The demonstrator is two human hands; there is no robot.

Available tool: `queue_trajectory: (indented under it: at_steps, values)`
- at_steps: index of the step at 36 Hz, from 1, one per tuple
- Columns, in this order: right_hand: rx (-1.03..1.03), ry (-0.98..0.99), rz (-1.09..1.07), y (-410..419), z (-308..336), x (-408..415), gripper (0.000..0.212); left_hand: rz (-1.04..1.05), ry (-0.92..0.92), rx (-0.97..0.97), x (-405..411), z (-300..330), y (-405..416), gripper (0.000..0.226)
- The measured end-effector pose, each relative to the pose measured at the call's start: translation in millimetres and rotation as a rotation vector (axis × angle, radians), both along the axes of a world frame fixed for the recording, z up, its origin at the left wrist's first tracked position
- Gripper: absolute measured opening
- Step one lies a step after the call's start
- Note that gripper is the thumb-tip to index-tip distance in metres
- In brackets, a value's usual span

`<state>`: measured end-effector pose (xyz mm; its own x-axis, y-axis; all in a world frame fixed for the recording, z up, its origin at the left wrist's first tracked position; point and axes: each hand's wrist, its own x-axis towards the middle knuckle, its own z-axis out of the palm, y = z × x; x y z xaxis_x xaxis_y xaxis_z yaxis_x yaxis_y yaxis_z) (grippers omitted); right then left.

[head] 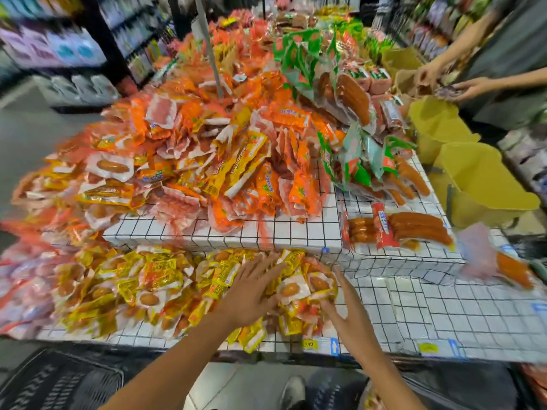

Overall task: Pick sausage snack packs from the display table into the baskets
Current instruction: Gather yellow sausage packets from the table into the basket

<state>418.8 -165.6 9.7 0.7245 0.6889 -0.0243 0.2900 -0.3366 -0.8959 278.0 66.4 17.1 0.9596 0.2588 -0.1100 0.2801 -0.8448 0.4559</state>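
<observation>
From the head view, I have both hands out over the lower tier of the desk (444,309), whose grid-patterned cover shows bare to my right. My left hand (251,291) lies flat with the fingers spread on the heap of yellow snack packs (154,279), and my right hand (352,315) stands edge-on with straight fingers against the right side of the same heap, beside a clear-windowed pack (291,290); neither hand is curled around anything, so I judge I am about to gather a bunch, not yet lifting one. The upper tier carries a far larger mound of orange packs (266,184), with green packs (299,57) and long sausage packs (414,229) to the right. Below the desk edge at my left I see a dark basket (53,380); its contents are too blurred to tell, and part of another container at lower right (384,392) is just as unclear. Since the piles look barely thinned, I reckon most of the picking is ahead of me. At the far right another person's hands (444,81) work near yellow bags (473,173).
</observation>
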Motion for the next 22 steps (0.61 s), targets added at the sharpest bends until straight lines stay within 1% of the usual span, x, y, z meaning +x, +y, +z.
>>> queue_trajectory:
  at_steps: [3, 6, 8, 10, 12, 14, 16, 19, 22]
  values:
    - [-0.017, -0.034, -0.037, -3, 9, -19, 0.058, -0.023, 0.025, 0.000, -4, 8, -1, 0.066]
    - [0.010, -0.077, -0.094, -7, 15, -40, 0.058, -0.060, 0.007, -0.006, -13, 15, -3, 0.067]
    - [0.008, -0.099, -0.134, -9, 20, -57, 0.055, -0.089, -0.033, -0.034, -23, 18, -2, 0.067]
    - [-0.064, -0.087, -0.166, -12, 20, -74, 0.057, -0.120, -0.095, -0.050, -36, 19, -2, 0.065]
    - [-0.153, -0.093, -0.158, -17, 16, -92, 0.059, -0.132, -0.171, -0.072, -52, 19, -5, 0.064]
    - [-0.190, -0.097, -0.141, -24, 11, -110, 0.060, -0.136, -0.240, -0.080, -71, 17, -9, 0.064]
    - [-0.230, -0.096, -0.123, -29, 7, -127, 0.062, -0.146, -0.276, -0.057, -92, 11, -11, 0.059]
    - [-0.290, -0.118, -0.085, -39, 1, -152, 0.062, -0.148, -0.275, -0.074, -124, -2, -17, 0.059]
    - [-0.335, -0.119, -0.048, -47, -6, -172, 0.062, -0.148, -0.229, -0.143, -156, -12, -23, 0.062]
